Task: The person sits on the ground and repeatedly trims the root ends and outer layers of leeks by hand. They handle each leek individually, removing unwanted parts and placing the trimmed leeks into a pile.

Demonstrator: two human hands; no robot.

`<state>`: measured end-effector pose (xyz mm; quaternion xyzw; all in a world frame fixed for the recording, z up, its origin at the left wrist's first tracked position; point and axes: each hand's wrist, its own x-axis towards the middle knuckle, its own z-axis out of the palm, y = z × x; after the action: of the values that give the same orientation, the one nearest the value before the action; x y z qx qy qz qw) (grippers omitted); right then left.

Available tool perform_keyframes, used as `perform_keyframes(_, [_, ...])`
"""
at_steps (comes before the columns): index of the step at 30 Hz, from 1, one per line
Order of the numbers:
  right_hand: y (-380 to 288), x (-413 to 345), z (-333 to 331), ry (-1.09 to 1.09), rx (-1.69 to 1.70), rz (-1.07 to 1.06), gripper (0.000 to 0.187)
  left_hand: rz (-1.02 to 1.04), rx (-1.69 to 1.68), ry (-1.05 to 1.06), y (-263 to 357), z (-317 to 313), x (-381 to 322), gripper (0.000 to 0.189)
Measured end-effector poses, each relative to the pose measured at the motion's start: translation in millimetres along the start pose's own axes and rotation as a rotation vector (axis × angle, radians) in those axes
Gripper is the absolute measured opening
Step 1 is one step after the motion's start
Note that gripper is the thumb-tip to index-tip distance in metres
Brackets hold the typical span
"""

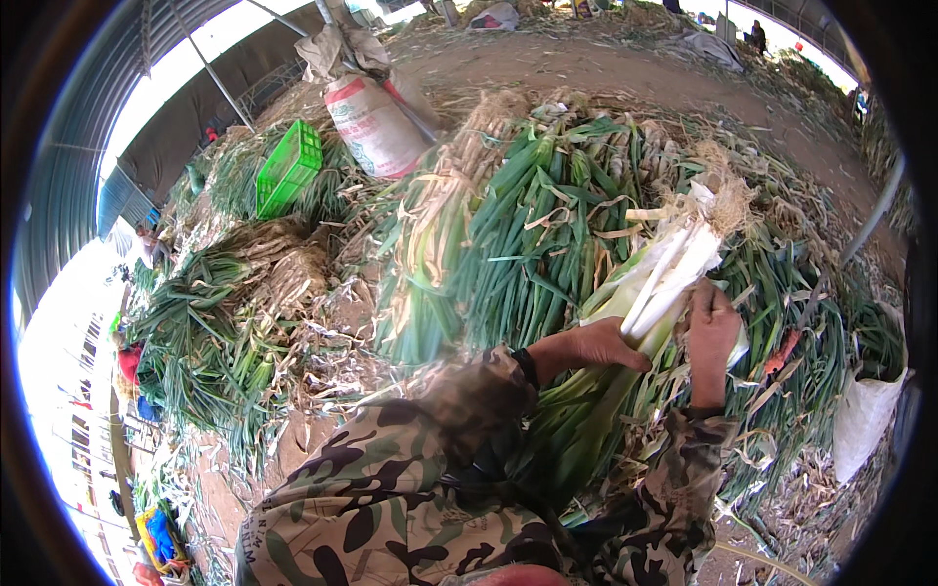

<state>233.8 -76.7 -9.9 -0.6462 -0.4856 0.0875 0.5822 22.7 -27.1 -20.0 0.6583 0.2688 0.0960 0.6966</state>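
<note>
My left hand (604, 343) is wrapped around a few long green onions (674, 275) with thick white stalks. Their shaggy roots (725, 198) point away from me, and the green leaves (579, 425) trail down towards my lap. On the right side of the stalks, my right hand (712, 322) has its fingers pinched on an outer leaf sheath; the fingertips are partly hidden. A pale loose piece of sheath (738, 348) shows beside that hand. Beyond and under the held stalks lies a big heap of green onions (527, 227), roots mostly at the far side.
A green plastic crate (289, 170) stands tilted by a printed woven sack (377, 128) at a metal post. Another onion pile (212, 344) lies left. At right are a white sack (868, 417) and a slanting pole (876, 209). Dry peelings litter the dirt floor; a person (757, 36) is far off.
</note>
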Motion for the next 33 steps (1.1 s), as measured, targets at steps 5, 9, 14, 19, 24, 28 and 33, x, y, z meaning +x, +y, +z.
perform_keyframes(5, [1, 18, -22, 0.159, 0.402, 0.177, 0.037, -0.048, 0.082, -0.039, -5, 4, -4, 0.056])
perform_keyframes(9, [63, 39, -97, 0.256, 0.698, 0.262, 0.033, 0.017, 0.135, -0.134, 4, 27, -3, 0.052])
perform_keyframes(14, [31, 42, -134, 0.595, 0.468, 0.283, 0.033, -0.023, 0.059, -0.305, -14, 22, -22, 0.047])
perform_keyframes(19, [33, 44, -182, 0.845, 0.808, 0.217, 0.035, -0.043, 0.016, -0.278, -26, 17, -15, 0.047])
perform_keyframes(24, [44, 37, -125, 0.527, -0.084, 0.439, 0.052, 0.008, 0.015, -0.149, -26, 1, -2, 0.043])
perform_keyframes(28, [-14, 11, -44, 0.042, 0.003, 0.461, 0.049, -0.127, -0.114, -0.028, -12, -16, 0, 0.05])
perform_keyframes(33, [-30, -18, 8, -0.294, 0.012, 0.121, 0.044, -0.022, -0.342, 0.03, 4, -18, -5, 0.063])
